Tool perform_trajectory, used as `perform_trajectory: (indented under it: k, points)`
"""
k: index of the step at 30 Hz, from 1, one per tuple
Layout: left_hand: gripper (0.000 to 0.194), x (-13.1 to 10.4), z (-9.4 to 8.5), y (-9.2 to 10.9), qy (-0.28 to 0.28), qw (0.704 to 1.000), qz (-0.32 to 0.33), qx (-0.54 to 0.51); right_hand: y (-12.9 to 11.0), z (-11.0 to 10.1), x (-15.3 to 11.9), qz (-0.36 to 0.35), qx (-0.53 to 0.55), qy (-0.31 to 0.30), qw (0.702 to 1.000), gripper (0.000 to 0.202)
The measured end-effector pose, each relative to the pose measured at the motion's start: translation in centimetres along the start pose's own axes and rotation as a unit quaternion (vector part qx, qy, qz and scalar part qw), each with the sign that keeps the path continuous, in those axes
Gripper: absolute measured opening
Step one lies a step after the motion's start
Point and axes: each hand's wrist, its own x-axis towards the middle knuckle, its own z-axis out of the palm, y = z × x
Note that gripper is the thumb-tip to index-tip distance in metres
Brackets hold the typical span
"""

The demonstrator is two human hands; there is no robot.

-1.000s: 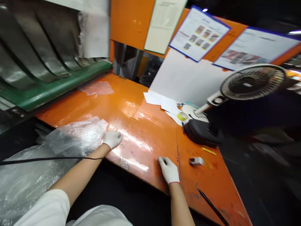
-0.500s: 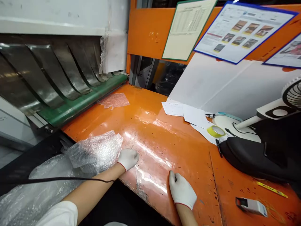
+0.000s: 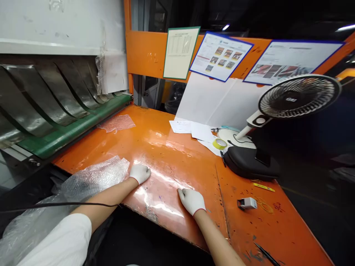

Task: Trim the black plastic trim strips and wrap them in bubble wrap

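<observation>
My left hand (image 3: 140, 174), in a white glove with a red-edged cuff, rests as a loose fist on the shiny orange tabletop (image 3: 163, 155). Just left of it, a crumpled sheet of clear bubble wrap (image 3: 97, 177) spills over the table's near edge, partly behind my left forearm. My right hand (image 3: 192, 201), gloved the same way, lies on the table farther right with its fingers curled in and the thumb alongside. Nothing shows in either hand, though the undersides of the fingers are hidden.
A green roller (image 3: 80, 127) under metal strips borders the left side, with pinkish bubble wrap (image 3: 118, 123) beside it. To the right are papers (image 3: 201, 132), yellow tape (image 3: 219, 143), a fan (image 3: 244, 133), a black case (image 3: 246, 162), a yellow cutter (image 3: 263, 187), a stamp (image 3: 247, 203) and a pen (image 3: 266, 254).
The view has swung right, bringing the whole fan head and the pen at the lower right into sight. Both hands stay closed on the table in much the same places.
</observation>
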Motion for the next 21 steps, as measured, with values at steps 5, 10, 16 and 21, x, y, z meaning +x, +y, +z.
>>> perform_trajectory:
  k: [5,10,16,21]
  points:
    - [0.054,0.2,-0.1,0.9,0.031,0.999,-0.041,-0.008,0.9,0.2,0.4,0.012,0.002,0.060,0.998,0.057]
    - [0.053,0.0,0.1,0.9,0.042,0.998,-0.047,-0.007,0.8,0.8,0.6,0.046,0.018,0.074,0.996,0.057]
    - [0.053,0.2,0.0,1.1,0.043,0.998,-0.053,0.002,1.1,0.9,0.8,0.045,0.032,0.071,0.996,0.057]
    - [0.056,0.2,-0.1,1.0,0.038,0.998,-0.051,0.010,1.0,0.9,0.8,0.048,0.038,0.071,0.996,0.057]
